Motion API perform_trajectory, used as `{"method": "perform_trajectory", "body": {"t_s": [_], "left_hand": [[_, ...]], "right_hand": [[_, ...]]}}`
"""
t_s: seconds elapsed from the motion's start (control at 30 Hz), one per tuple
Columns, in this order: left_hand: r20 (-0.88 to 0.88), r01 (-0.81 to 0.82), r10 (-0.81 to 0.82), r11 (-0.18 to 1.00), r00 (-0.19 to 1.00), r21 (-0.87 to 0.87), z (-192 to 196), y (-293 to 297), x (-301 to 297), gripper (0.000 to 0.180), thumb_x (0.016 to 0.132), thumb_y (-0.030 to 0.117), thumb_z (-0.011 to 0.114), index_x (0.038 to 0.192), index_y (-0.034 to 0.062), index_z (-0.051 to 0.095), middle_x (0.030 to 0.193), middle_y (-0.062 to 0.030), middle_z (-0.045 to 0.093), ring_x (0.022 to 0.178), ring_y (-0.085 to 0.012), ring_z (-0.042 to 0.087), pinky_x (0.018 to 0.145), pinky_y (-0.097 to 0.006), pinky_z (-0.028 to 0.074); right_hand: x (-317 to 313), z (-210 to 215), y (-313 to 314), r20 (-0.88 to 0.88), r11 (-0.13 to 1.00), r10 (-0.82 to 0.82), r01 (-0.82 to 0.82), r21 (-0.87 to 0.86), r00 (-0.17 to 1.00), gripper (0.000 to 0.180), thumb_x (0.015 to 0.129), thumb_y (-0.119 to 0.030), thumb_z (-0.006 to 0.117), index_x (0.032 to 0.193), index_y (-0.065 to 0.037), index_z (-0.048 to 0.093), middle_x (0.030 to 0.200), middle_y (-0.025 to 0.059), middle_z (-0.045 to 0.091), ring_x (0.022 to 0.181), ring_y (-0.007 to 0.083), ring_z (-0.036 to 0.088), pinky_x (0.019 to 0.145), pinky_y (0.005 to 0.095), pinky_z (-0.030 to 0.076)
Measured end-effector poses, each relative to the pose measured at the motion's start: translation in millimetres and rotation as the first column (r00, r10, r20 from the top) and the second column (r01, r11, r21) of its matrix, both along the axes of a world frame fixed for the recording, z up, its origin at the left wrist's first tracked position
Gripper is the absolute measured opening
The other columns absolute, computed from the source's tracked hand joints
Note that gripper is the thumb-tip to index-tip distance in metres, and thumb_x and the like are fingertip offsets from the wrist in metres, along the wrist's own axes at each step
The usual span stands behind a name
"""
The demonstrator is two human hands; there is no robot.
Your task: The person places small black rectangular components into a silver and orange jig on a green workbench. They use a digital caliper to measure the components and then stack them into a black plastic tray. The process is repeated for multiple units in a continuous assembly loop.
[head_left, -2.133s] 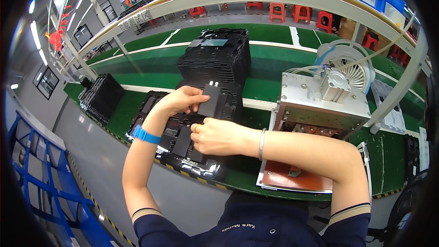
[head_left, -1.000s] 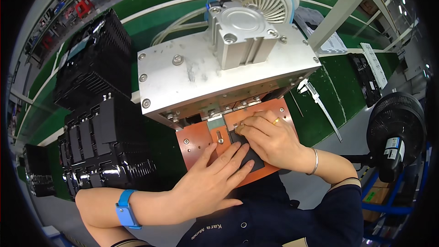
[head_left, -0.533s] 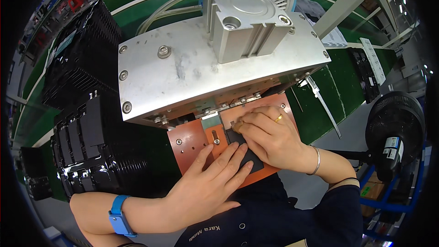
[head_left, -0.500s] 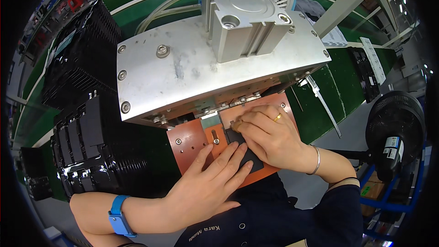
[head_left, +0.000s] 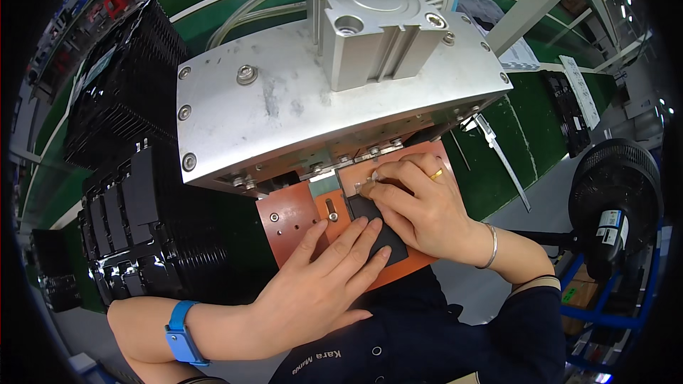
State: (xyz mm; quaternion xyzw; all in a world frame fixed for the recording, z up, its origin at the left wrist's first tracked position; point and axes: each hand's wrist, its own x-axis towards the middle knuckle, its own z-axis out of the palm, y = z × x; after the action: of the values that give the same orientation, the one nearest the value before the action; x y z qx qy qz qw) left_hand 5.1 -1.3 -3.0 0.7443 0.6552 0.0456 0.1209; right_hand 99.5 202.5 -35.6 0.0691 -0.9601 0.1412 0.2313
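Green bench, press above: left hand (head_left: 320, 291) flat, fingers spread on black part (head_left: 377, 231); right hand (head_left: 420, 206) pinching its top edge.

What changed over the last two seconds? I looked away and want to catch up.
Both hands left the black trays and moved right to the press. The left hand now lies flat on the black part on the orange plate; the right hand pinches its top edge. Over the last second, both hands stayed put.

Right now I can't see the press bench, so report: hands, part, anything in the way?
Left hand flat, fingertips on black part. Right hand pinching its upper edge. Part lies on orange plate, under the press head overhang. Nothing else on it.
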Motion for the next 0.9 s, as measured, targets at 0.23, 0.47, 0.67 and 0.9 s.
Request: {"method": "perform_trajectory", "body": {"t_s": [0.23, 0.47, 0.67, 0.9], "left_hand": [[-0.026, 0.015, -0.015, 1.000, 1.000, -0.002, 1.0, 0.0, -0.4, 0.075, 0.085, 0.059, 0.058, 0.140, 0.0094, 0.044, 0.146, -0.0192, 0.039, 0.137, -0.0321, 0.038, 0.106, -0.051, 0.035], [-0.012, 0.008, -0.008, 1.000, 1.000, -0.008, 0.6, -0.7, -0.7, 0.075, 0.084, 0.058, 0.060, 0.140, 0.0093, 0.044, 0.147, -0.0190, 0.039, 0.136, -0.0324, 0.038, 0.106, -0.051, 0.035], [0.011, -0.002, 0.002, 1.000, 1.000, -0.003, 0.3, -0.1, 0.0, 0.075, 0.084, 0.057, 0.061, 0.140, 0.0097, 0.045, 0.147, -0.0193, 0.039, 0.136, -0.0326, 0.038, 0.106, -0.051, 0.035], [0.014, -0.005, 0.006, 1.000, 1.000, -0.013, 0.9, 0.4, -0.2, 0.075, 0.084, 0.057, 0.062, 0.139, 0.0099, 0.045, 0.146, -0.0196, 0.040, 0.135, -0.0335, 0.040, 0.108, -0.053, 0.033]], "right_hand": [[2.4, -2.8, -0.6, -0.007, 1.000, 0.001, -0.001, -0.001, 1.000, 0.028, 0.072, -0.007, 0.070, 0.100, -0.009, 0.068, 0.108, 0.0065, 0.056, 0.090, 0.0246, 0.050, 0.075, 0.0357, 0.041], [-1.5, -3.0, -3.0, 0.013, 1.000, -0.028, 0.028, 0.007, 1.000, 0.032, 0.072, -0.008, 0.068, 0.104, -0.010, 0.067, 0.110, 0.0061, 0.055, 0.093, 0.0246, 0.049, 0.076, 0.0363, 0.040], [0.6, -5.8, -0.4, 0.075, 0.998, 0.064, -0.062, -0.025, 0.995, 0.033, 0.073, -0.006, 0.066, 0.106, -0.010, 0.066, 0.113, 0.0055, 0.055, 0.102, 0.0253, 0.048, 0.084, 0.0377, 0.039], [-1.5, -4.1, 0.4, 0.114, 0.993, 0.067, -0.055, -0.107, 0.991, 0.031, 0.074, -0.007, 0.067, 0.105, -0.009, 0.065, 0.116, 0.0070, 0.055, 0.102, 0.0261, 0.050, 0.082, 0.0368, 0.043]]}}
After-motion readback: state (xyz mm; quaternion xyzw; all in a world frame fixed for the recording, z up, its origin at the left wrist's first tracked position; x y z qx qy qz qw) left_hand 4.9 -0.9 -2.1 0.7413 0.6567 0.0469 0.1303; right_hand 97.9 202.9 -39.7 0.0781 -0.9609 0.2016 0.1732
